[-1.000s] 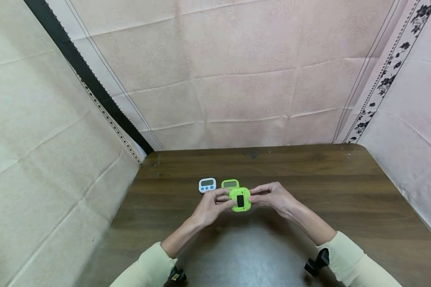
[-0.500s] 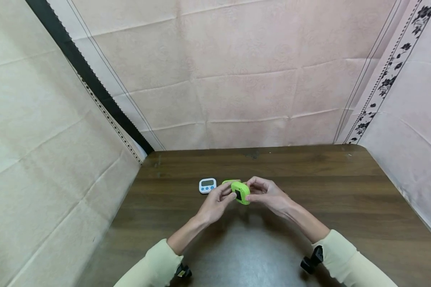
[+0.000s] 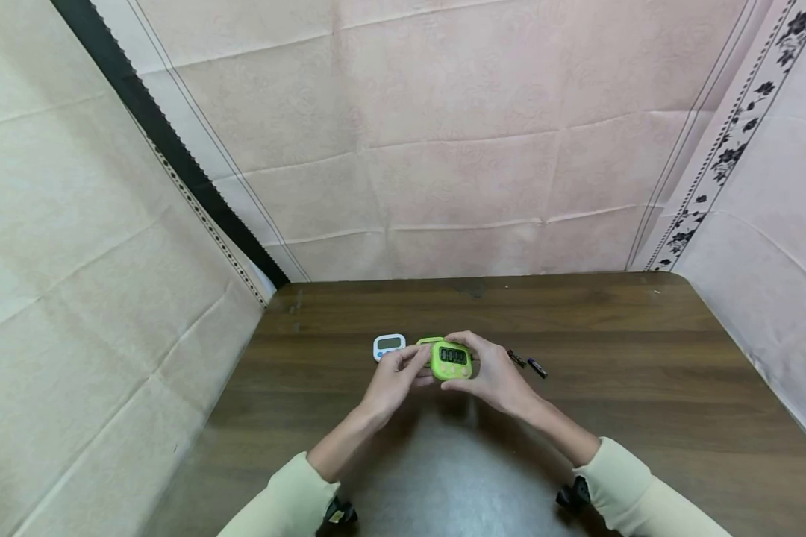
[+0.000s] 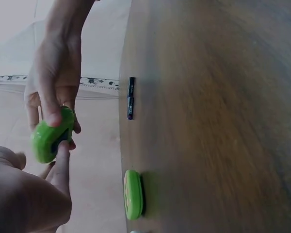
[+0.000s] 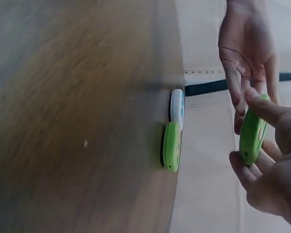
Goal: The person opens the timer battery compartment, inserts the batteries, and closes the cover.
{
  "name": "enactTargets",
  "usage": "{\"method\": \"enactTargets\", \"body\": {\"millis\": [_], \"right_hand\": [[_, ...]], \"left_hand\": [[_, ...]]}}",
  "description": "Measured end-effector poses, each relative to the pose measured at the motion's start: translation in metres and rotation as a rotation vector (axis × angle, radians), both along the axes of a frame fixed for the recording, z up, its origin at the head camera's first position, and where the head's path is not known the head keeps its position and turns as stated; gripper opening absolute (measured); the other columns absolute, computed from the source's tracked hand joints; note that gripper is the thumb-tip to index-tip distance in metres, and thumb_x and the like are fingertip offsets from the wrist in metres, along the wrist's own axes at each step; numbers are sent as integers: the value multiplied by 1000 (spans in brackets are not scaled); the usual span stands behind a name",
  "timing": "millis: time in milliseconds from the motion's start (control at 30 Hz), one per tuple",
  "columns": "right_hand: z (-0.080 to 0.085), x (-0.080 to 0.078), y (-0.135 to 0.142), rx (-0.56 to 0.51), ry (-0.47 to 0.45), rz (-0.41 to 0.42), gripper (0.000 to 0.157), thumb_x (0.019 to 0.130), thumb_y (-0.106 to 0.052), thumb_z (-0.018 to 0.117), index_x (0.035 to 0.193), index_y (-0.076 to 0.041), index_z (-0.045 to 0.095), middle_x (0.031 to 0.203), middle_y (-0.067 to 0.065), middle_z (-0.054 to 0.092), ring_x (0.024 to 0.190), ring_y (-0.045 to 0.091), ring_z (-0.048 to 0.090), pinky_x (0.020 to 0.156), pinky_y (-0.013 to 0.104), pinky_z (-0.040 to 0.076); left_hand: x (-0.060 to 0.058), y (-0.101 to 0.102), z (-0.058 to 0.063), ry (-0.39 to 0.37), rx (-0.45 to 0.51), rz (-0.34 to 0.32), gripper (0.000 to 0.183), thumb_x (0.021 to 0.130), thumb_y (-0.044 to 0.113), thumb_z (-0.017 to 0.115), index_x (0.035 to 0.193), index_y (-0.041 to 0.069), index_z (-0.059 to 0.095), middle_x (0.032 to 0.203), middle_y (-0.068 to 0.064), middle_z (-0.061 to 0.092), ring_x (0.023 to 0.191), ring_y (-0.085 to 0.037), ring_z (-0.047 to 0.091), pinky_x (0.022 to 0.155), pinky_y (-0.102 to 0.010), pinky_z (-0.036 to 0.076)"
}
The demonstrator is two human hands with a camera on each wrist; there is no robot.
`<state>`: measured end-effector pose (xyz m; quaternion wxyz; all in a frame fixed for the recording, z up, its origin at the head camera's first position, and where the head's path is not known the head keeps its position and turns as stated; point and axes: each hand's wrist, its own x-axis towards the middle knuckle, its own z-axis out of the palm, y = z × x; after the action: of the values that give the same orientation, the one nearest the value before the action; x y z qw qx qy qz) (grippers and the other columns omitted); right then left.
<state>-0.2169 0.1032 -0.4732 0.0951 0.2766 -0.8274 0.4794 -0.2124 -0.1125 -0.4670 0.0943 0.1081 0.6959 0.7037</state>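
Note:
My right hand [image 3: 493,373] grips a green digital timer [image 3: 451,358] above the table, thumb on one edge and fingers on the opposite edge. Its lit screen and buttons face up in the head view. On the underside, the left wrist view catches a dark recess. My left hand [image 3: 392,379] is at the timer's left edge; one straight finger [image 4: 63,167] touches the underside, while the thumb stands off the top. Behind the held timer a second green timer [image 5: 171,145] lies on the table, partly hidden in the head view. To its left lies a white timer [image 3: 388,343] with blue buttons.
Two small dark batteries [image 3: 537,368] lie on the brown wooden table [image 3: 349,317] to the right of my right hand. Pale patterned cloth [image 3: 443,171] hangs behind the table and along both sides.
The held timer has turned over from its back to its screen side. My right hand has shifted slightly left, and the batteries behind it now show. My left thumb has come off the timer.

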Motion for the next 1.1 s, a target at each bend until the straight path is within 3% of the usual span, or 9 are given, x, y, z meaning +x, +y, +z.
{"method": "enactTargets", "body": {"millis": [67,167,333,500,700,900,1100], "right_hand": [[-1,2,-3,52,87,-12,73,75,-14,100,137,-5,63,130,8,70,104,21,69,82,35,60],[-3,3,-8,97,127,9,74,75,-14,99,138,-3,62,130,8,68,106,20,67,83,34,60],[-7,-6,-9,109,77,91,76,79,-13,97,144,-3,59,138,13,65,121,30,65,97,48,59],[-13,-25,-4,179,38,65,78,84,-12,93,150,0,54,149,20,59,137,41,56,108,59,50],[-27,-47,-8,326,-23,68,79,90,-10,87,157,2,46,158,24,49,145,43,47,114,60,44],[-36,-63,-19,456,-16,83,75,94,-15,85,157,2,47,162,21,45,151,39,40,118,58,41],[-40,-73,-30,478,-19,50,71,92,-16,86,152,3,53,156,20,53,142,37,53,112,53,49]], "left_hand": [[1,-3,0,-21,-15,-12,39,109,16,64,140,-8,62,123,-24,73,98,-22,76,91,-40,63],[3,-10,-3,-23,-40,-18,40,105,11,69,139,-8,61,119,-23,74,95,-20,76,89,-40,64],[3,-28,-11,-28,-77,-3,39,104,8,69,138,-9,62,120,-24,74,101,-23,75,90,-40,63],[1,-53,-18,-42,-137,67,39,104,4,69,138,-12,61,121,-27,73,102,-26,75,89,-40,64],[-3,-84,-31,-91,-206,160,36,102,3,70,133,-14,63,121,-30,72,102,-31,76,87,-40,64],[-6,-111,-41,-132,-260,225,36,102,2,71,133,-15,63,119,-29,73,98,-31,77,83,-38,65],[-10,-127,-49,-176,-210,191,39,102,1,70,135,-18,60,118,-26,70,94,-24,76,83,-34,65]]}}
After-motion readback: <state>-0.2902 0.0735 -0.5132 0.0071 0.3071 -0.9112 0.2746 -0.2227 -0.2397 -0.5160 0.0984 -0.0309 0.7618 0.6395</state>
